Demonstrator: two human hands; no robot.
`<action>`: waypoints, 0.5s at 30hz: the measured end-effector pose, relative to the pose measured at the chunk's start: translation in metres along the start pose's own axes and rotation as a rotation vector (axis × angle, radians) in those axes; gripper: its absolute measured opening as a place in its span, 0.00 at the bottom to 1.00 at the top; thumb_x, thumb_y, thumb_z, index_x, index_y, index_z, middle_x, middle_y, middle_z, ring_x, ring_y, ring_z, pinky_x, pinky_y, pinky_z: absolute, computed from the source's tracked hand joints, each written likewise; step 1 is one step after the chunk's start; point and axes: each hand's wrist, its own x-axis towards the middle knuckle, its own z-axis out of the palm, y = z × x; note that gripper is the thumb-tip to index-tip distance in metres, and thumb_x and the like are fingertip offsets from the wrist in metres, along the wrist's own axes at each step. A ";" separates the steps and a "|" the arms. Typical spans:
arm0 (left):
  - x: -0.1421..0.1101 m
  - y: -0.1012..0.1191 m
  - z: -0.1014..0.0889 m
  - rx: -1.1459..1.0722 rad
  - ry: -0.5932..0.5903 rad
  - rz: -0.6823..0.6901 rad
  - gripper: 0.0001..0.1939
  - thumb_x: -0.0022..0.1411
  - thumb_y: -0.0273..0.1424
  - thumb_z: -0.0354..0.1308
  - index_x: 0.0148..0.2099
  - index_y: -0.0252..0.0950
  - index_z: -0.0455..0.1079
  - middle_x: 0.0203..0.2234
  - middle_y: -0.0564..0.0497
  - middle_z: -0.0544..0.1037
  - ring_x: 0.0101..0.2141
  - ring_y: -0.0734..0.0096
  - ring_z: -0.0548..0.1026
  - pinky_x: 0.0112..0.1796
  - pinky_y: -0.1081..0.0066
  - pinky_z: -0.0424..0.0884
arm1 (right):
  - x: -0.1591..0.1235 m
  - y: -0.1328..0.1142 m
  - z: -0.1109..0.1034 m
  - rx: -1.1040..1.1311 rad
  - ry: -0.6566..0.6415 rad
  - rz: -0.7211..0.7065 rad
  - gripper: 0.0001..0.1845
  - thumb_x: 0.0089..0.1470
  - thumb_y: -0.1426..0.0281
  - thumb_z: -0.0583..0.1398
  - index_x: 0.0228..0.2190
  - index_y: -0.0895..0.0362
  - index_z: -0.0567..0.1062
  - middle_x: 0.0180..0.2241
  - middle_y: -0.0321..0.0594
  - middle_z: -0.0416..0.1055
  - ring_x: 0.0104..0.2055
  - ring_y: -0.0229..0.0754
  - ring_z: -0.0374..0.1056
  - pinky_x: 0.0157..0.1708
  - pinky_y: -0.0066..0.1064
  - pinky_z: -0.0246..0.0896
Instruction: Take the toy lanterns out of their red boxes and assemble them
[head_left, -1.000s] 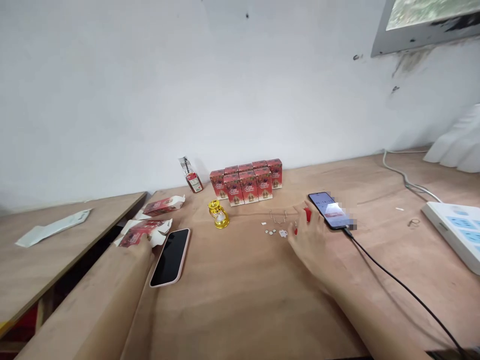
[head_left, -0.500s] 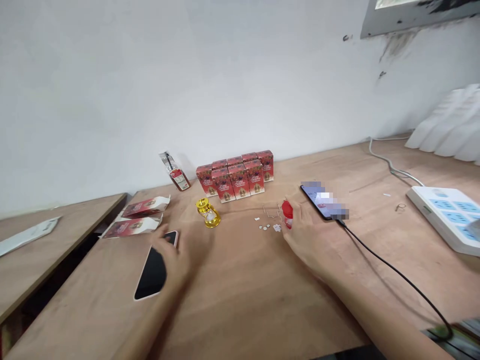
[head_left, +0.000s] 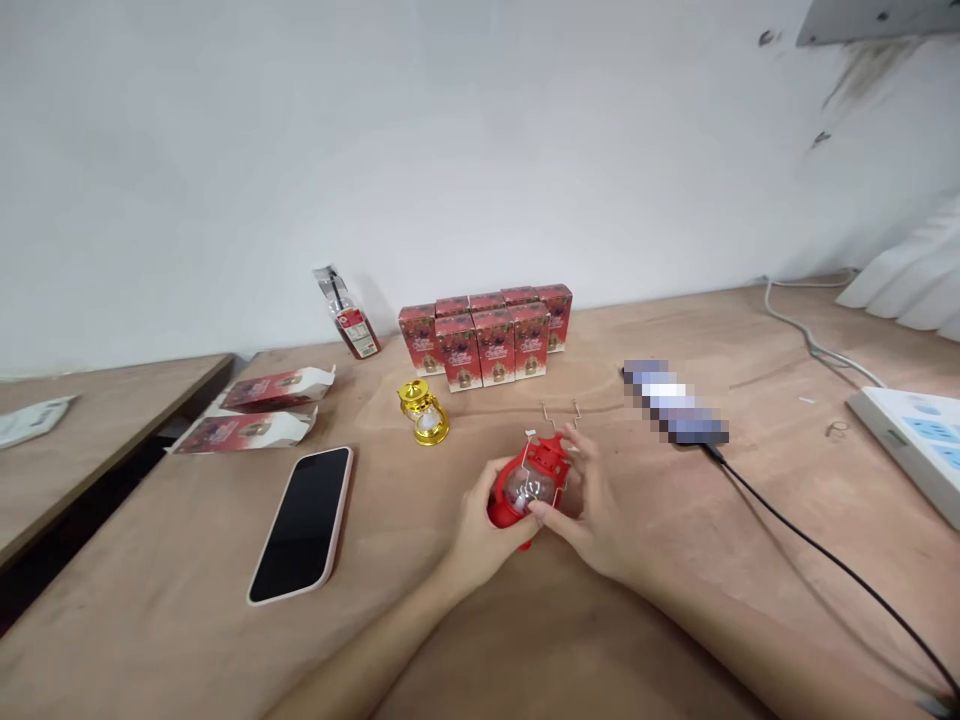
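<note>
Both hands hold a small red lantern with a clear globe, tilted above the table in front of me. My left hand is wrapped round its base side. My right hand grips the top and the globe, thumb pressed on the clear part. Just beyond the lantern, a bent metal wire lies on the wood, partly covered by the hand and lantern. A gold lantern stands to the left, behind my left hand.
Several red Christmas boxes stand by the wall, beside a labelled bottle. Two opened boxes lie at left, near a dark phone. At right are a lit phone on a black cable and a white power strip.
My left hand has left the opened boxes and come across to the lantern. My right hand has brought the red lantern nearer, and both hands now hold it.
</note>
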 end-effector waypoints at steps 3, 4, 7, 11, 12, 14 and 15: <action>-0.002 -0.001 -0.002 0.079 0.112 0.003 0.23 0.50 0.34 0.64 0.49 0.38 0.65 0.41 0.49 0.76 0.40 0.64 0.74 0.42 0.68 0.69 | 0.001 0.001 -0.003 -0.252 0.095 -0.223 0.21 0.50 0.68 0.62 0.47 0.51 0.66 0.51 0.47 0.58 0.55 0.50 0.59 0.49 0.45 0.64; -0.002 -0.001 -0.002 0.102 0.140 0.016 0.24 0.50 0.33 0.64 0.49 0.39 0.66 0.42 0.48 0.75 0.42 0.63 0.73 0.44 0.67 0.68 | 0.001 0.000 -0.004 -0.320 0.105 -0.280 0.13 0.51 0.70 0.61 0.41 0.52 0.69 0.48 0.46 0.60 0.52 0.48 0.61 0.47 0.43 0.64; -0.001 -0.001 -0.003 0.134 0.192 0.058 0.24 0.50 0.32 0.64 0.51 0.40 0.67 0.45 0.48 0.74 0.46 0.62 0.72 0.48 0.64 0.66 | 0.002 -0.008 -0.004 -0.367 0.040 -0.367 0.04 0.55 0.73 0.57 0.32 0.53 0.70 0.37 0.43 0.66 0.40 0.43 0.66 0.39 0.36 0.65; 0.001 -0.004 -0.005 0.082 0.203 0.044 0.27 0.48 0.33 0.66 0.52 0.41 0.67 0.49 0.48 0.73 0.49 0.61 0.70 0.51 0.64 0.64 | 0.003 -0.011 -0.003 -0.234 -0.024 -0.275 0.05 0.55 0.73 0.55 0.28 0.53 0.65 0.24 0.34 0.63 0.26 0.37 0.61 0.27 0.30 0.59; 0.001 -0.004 -0.005 0.062 0.220 0.027 0.27 0.48 0.34 0.67 0.52 0.41 0.67 0.49 0.48 0.72 0.49 0.61 0.70 0.51 0.64 0.64 | 0.004 -0.009 -0.004 -0.195 0.001 -0.210 0.06 0.55 0.71 0.55 0.26 0.53 0.64 0.23 0.33 0.62 0.24 0.36 0.59 0.26 0.29 0.57; 0.002 -0.004 -0.005 0.022 0.274 -0.010 0.27 0.46 0.35 0.67 0.49 0.40 0.67 0.47 0.48 0.74 0.46 0.62 0.72 0.48 0.65 0.65 | 0.006 -0.003 -0.005 -0.088 0.114 -0.041 0.09 0.57 0.67 0.55 0.25 0.53 0.62 0.22 0.31 0.59 0.23 0.35 0.55 0.25 0.28 0.53; 0.002 -0.003 -0.006 0.002 0.299 -0.028 0.26 0.45 0.35 0.68 0.47 0.39 0.67 0.44 0.48 0.75 0.44 0.63 0.73 0.46 0.66 0.67 | 0.007 0.000 -0.006 -0.015 0.166 0.051 0.11 0.57 0.63 0.55 0.25 0.53 0.61 0.22 0.31 0.58 0.23 0.34 0.54 0.24 0.27 0.52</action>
